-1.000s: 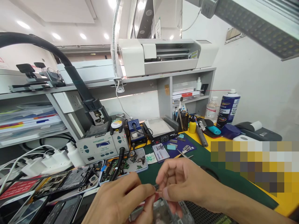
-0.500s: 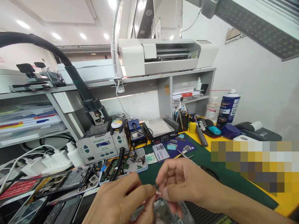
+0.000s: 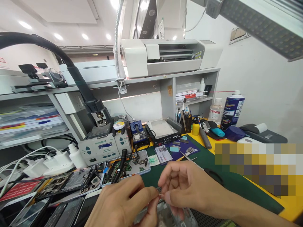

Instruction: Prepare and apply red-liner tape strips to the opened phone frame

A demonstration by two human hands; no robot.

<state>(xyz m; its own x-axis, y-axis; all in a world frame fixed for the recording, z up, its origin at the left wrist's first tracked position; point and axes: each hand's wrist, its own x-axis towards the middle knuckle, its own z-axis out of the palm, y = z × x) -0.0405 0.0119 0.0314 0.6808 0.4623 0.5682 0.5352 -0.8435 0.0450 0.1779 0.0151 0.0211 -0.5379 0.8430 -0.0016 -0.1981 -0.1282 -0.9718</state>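
Note:
My left hand [image 3: 125, 201] is closed, thumb and forefinger pinched together at a tiny pale piece too small to name. Against the same spot my right hand [image 3: 187, 189] brings its thumb, its fingers curled and pressed in close around it. Below both hands lies a greyish, see-through flat object [image 3: 165, 212], mostly covered by them, so its kind is hidden. A dark perforated mat [image 3: 207, 217] shows beside it at the lower right.
Phones [image 3: 63, 212] lie at the lower left. A tray of small parts [image 3: 139, 165] and a soldering station [image 3: 101, 148] stand behind. Scissors [image 3: 214, 176] rest on the green mat [image 3: 246, 195]. A spray can [image 3: 232, 110] stands at right; a lamp [image 3: 260, 28] hangs above.
The hands hold almost the same pose at the same spot. The pale piece between the fingertips shows less now. The whole view has shifted slightly.

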